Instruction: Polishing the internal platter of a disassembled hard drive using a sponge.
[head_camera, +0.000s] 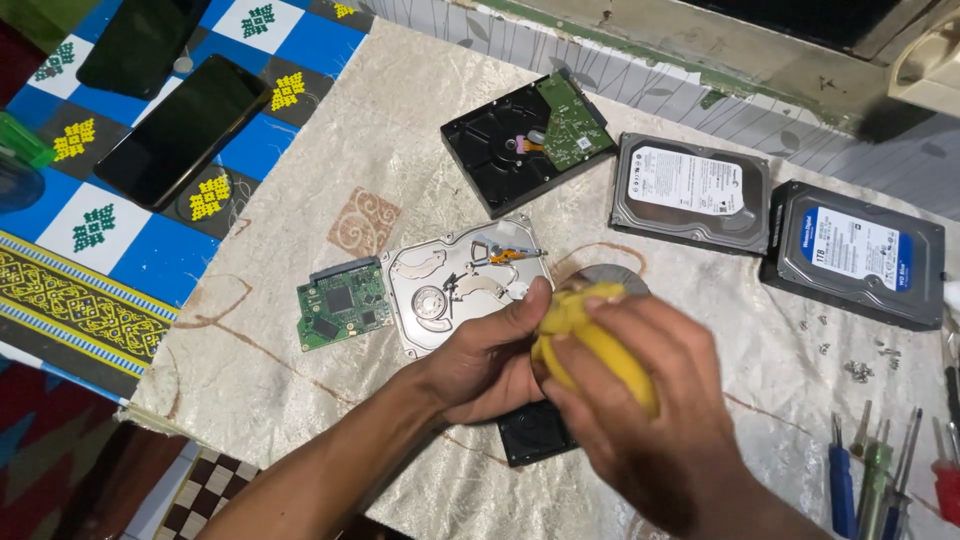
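Observation:
My left hand (485, 360) and my right hand (650, 420) meet over the table, both closed around a yellow cloth (590, 335). My left thumb presses on the cloth's top edge. A round silver disc (618, 274) peeks out just behind the cloth; whether it is held or lying on the table I cannot tell. An opened silver hard drive body (450, 285) lies right beside my left hand. A small black part (535, 437) sits on the table under my hands.
A loose green circuit board (343, 305) lies left of the open drive. A black drive shell (520, 140) and two closed hard drives (692, 190) (860, 250) sit at the back. Screws (858, 370) and screwdrivers (880, 470) are at the right, two phones (180, 130) (140, 40) at the left.

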